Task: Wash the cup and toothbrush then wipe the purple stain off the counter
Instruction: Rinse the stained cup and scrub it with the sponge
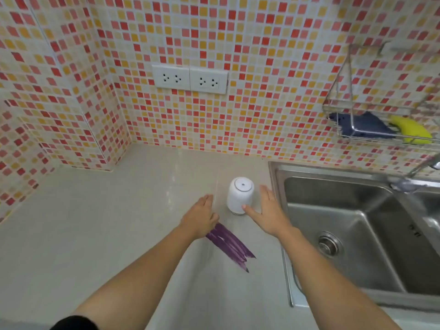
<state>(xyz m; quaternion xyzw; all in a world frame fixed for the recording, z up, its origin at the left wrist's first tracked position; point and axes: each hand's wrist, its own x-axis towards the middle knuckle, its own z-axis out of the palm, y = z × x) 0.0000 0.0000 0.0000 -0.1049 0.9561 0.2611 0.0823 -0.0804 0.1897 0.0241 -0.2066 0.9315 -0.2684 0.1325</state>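
- The white cup (240, 197) stands upside down on the counter (95, 222), just beside the sink (277, 177) and near the purple stain (229, 246); no toothbrush shows.
- The right hand (269, 214) is spread, its thumb touching the cup's lower wall; the left hand (201, 216) is flat-fingered, grasping nothing.
- Picking the cup up would probably go best with the fingers wrapped round its wall first.
- The wire rack (371, 139) holds a dark blue cloth (364, 126) and a yellow sponge (412, 131).

A home kitchen: steel sink (345, 225), mosaic-tiled wall (262, 44), sockets (189, 79), sponge rack (381, 115).
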